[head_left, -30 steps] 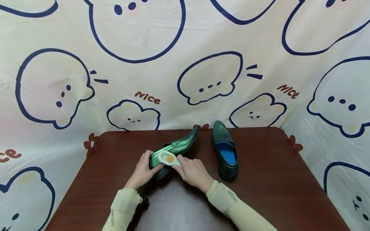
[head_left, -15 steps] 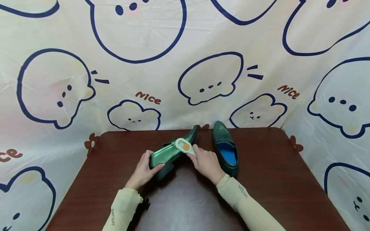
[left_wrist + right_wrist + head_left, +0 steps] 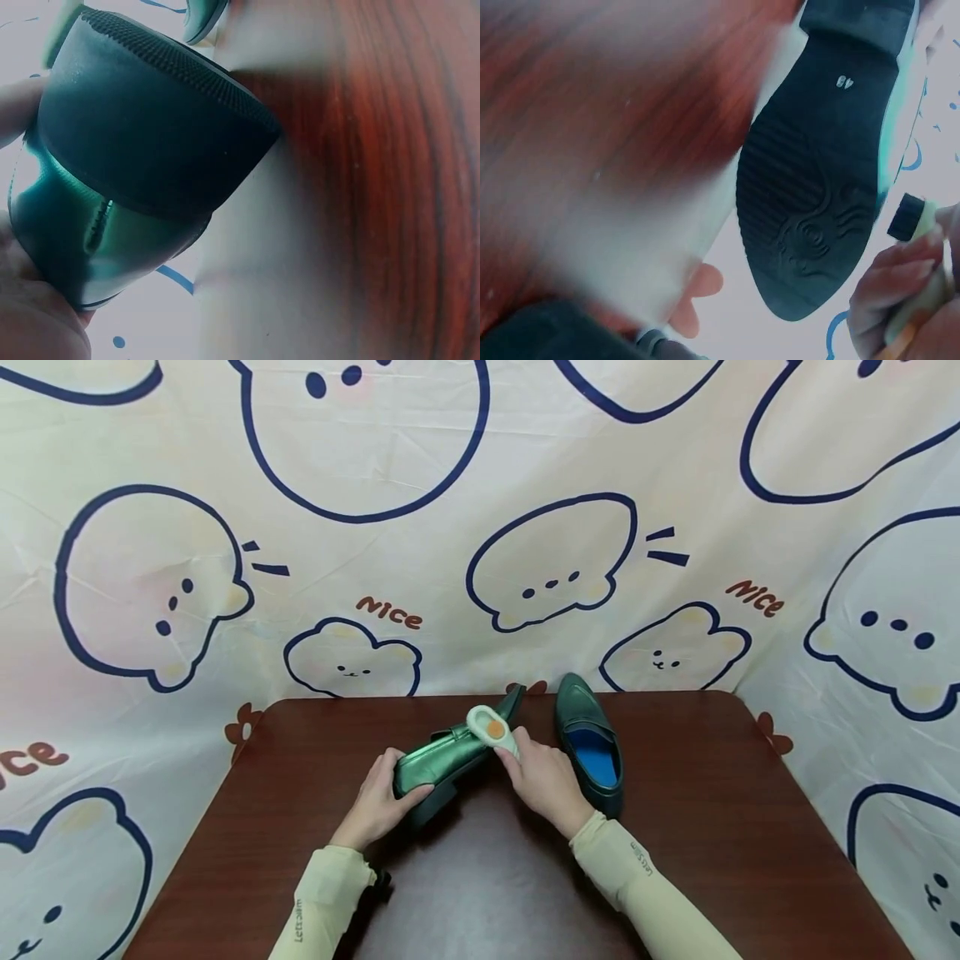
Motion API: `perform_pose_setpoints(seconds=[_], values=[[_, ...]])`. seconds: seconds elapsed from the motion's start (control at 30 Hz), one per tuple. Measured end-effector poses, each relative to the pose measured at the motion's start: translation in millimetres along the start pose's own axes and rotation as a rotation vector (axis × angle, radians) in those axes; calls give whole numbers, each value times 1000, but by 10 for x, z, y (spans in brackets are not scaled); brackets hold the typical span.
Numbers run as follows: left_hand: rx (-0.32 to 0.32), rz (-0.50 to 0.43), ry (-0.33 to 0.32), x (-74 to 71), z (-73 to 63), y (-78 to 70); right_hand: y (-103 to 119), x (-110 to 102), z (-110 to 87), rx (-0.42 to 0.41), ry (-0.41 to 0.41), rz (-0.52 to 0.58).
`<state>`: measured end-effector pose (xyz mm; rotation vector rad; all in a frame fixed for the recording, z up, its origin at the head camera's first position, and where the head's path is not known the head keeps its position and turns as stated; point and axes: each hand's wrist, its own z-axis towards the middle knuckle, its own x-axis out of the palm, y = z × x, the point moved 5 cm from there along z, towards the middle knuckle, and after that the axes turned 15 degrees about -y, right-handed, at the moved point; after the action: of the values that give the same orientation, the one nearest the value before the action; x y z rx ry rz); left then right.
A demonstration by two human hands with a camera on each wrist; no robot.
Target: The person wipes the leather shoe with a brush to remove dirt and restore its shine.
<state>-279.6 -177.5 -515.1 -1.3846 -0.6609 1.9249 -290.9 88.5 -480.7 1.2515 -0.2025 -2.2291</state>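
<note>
A shiny green loafer (image 3: 437, 762) is tilted on its side, its toe pointing to the back right. My left hand (image 3: 372, 802) grips its heel end, thumb on the near side. The block heel (image 3: 150, 120) fills much of the left wrist view. Between the fingers and thumb of my right hand (image 3: 546, 781) is a small pale shoe brush (image 3: 486, 724) with an orange dot, held over the front part of the loafer. Its black bristles (image 3: 907, 217) show in the right wrist view beside the patterned sole (image 3: 810, 180); whether they touch the upper I cannot tell.
The matching green loafer (image 3: 588, 743) with a blue insole stands upright on the brown table (image 3: 720, 827), close to my right hand. A white cloth (image 3: 420, 560) with cartoon drawings hangs behind the table and along its sides.
My right hand has carried the brush along the loafer from the heel end towards the toe, rightwards and away from me. The left hand keeps its grip on the heel.
</note>
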Motion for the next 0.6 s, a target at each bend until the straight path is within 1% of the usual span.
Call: perform_pose_setpoints(seconds=[0.07,0.17,0.23,0.33,0.47,0.6], values=[[8,8,-1,6,4,-2,89,44,-31,-35,40,38],[19,3,-16,18,10,-16,262,114,-90,-128,89,66],[28,1,-24,15,22,-24,383,165,-119,-195,103,64],[36,-13,-24,20,29,-33,531,216,-153,-260,105,62],[32,-18,-22,22,18,-32,621,283,-180,-297,88,49],[16,-14,-27,10,12,-20,604,310,-176,-290,62,19]])
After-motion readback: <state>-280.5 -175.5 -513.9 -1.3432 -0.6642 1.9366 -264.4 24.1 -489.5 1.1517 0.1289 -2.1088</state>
